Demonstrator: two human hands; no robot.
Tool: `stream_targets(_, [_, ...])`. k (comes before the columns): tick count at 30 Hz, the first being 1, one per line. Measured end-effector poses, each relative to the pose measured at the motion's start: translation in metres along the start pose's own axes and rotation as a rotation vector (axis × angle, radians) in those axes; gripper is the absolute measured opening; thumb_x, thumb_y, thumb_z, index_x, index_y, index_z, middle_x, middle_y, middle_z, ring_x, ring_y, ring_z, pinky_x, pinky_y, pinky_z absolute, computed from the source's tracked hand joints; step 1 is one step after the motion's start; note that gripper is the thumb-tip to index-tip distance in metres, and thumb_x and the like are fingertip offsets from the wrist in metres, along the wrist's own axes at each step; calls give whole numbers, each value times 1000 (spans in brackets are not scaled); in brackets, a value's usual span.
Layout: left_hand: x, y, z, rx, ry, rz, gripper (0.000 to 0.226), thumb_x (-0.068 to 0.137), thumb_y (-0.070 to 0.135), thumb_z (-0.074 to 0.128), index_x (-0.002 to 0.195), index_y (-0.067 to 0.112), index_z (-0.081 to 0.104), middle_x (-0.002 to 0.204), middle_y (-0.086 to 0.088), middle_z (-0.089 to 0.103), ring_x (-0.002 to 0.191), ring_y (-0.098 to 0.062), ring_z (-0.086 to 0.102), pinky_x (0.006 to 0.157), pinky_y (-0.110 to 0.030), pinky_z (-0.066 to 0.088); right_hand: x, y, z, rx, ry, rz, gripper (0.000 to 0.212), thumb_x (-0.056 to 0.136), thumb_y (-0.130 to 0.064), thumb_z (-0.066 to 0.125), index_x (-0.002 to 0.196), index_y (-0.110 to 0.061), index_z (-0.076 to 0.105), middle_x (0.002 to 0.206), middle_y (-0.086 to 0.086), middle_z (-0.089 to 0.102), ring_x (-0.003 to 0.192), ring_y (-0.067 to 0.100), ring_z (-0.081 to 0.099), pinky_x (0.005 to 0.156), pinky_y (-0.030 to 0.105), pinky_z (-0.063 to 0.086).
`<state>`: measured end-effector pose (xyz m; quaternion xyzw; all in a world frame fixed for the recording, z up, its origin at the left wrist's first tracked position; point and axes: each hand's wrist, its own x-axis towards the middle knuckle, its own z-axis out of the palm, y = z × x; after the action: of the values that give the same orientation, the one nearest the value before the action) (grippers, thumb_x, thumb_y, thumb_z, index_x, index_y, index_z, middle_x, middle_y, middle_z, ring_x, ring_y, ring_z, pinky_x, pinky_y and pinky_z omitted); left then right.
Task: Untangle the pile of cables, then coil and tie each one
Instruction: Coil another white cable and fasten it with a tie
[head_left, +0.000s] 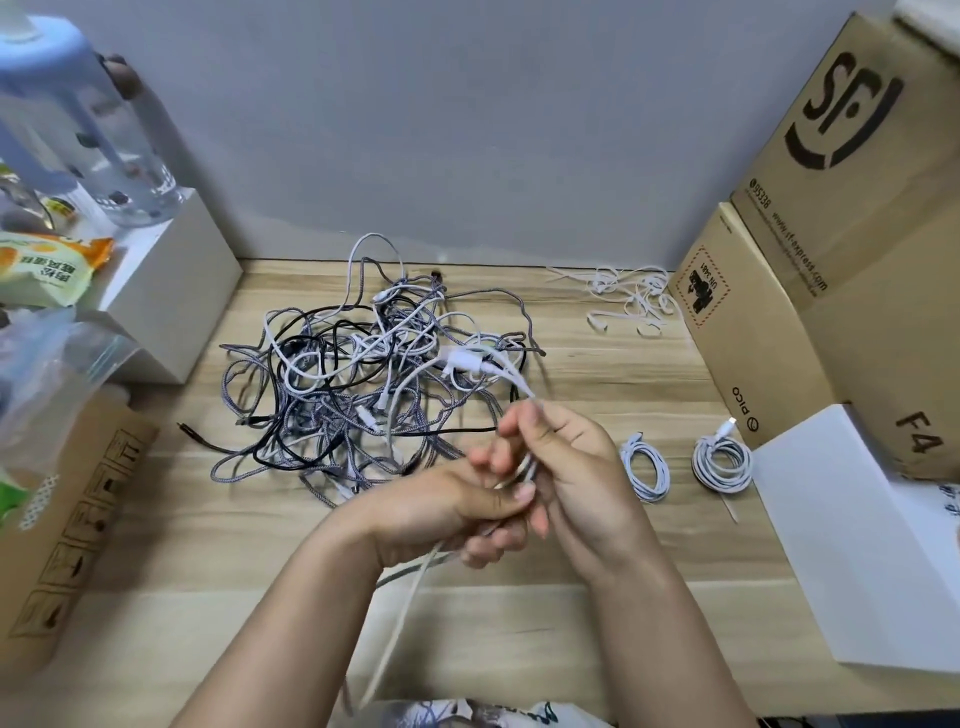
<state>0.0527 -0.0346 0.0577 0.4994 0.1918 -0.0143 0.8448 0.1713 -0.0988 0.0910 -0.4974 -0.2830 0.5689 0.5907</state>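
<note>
A tangled pile of cables (358, 374), grey braided, black and white, lies on the wooden table (597, 374) in the middle. My left hand (447, 509) and my right hand (571, 467) meet in front of the pile, both gripping a white cable (511, 376). That cable runs up from my fingers into the pile, and another length (400, 618) hangs down toward the table's front edge. Two coiled white cables (645, 465) (722, 462) lie to the right of my hands. A heap of white ties (628, 299) sits at the back right.
Cardboard boxes (810, 270) stand along the right side, with a white box (852, 545) in front of them. On the left are a white box (171, 291), a water bottle (88, 124), snack bags (41, 270) and another cardboard box (57, 530).
</note>
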Motion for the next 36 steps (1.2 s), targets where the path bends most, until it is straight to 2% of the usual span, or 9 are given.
stream_targets(5, [-9,-17,-33,-500,149,270,80,61,28,86,128,6,50,123,-16,61,109,-25,62,85,-36,53,-6,-11,-7,56,217,-133,30,77,-37,54,57,-16,55,41,-11,26,36,2,19,41,19,14])
stream_targets(8, [-24,-6,-55,-1003,37,462,57,83,25,69,128,-6,51,121,-19,61,114,-27,59,102,-40,42,-13,-19,-13,-32,280,-197,48,82,-36,65,41,-19,48,42,-9,28,38,3,19,39,15,14])
stream_targets(12, [-29,-4,-73,-1266,695,505,5,84,7,58,83,8,63,64,-1,68,57,-11,67,50,-25,55,-18,-23,-15,-39,330,-280,45,67,-36,69,36,-21,40,40,-9,30,40,7,23,42,17,21])
stream_targets(14, [-29,-10,-75,-1261,772,474,18,70,-4,74,75,10,65,55,4,63,44,-5,59,40,-17,47,-17,-23,-15,0,326,-276,44,66,-34,69,36,-22,39,40,-8,30,39,8,23,42,17,21])
stream_targets(18, [-33,-7,-59,-972,555,342,66,9,-2,94,72,5,75,59,3,64,39,-1,53,34,-14,43,-10,-16,-16,72,335,-165,46,78,-31,67,43,-18,40,39,-8,28,33,5,21,40,19,16])
stream_targets(25, [-33,5,-17,-212,796,-37,11,92,2,49,103,5,50,55,-12,66,31,-11,49,30,-15,37,12,25,-25,7,417,58,32,97,-28,46,68,-14,48,43,-12,25,34,1,17,35,14,15])
stream_targets(30, [-40,-21,-35,902,778,-704,53,85,-7,44,133,-9,22,98,-25,69,77,-30,69,52,-28,49,21,53,-42,-296,386,184,22,99,-21,44,80,-18,55,51,-5,31,33,0,23,34,14,19])
stream_targets(32, [-40,-22,-33,989,720,-733,58,89,-3,35,143,2,15,123,-26,58,89,-29,68,69,-33,54,24,63,-49,-645,354,203,23,98,-21,46,80,-19,61,58,-5,44,43,2,38,44,20,29])
stream_targets(36, [-45,1,-14,725,617,-538,70,86,-4,27,145,32,24,66,-16,69,33,-13,51,35,-15,33,24,78,-56,-1107,262,289,23,97,-28,47,96,-17,67,99,7,67,97,26,59,75,29,41])
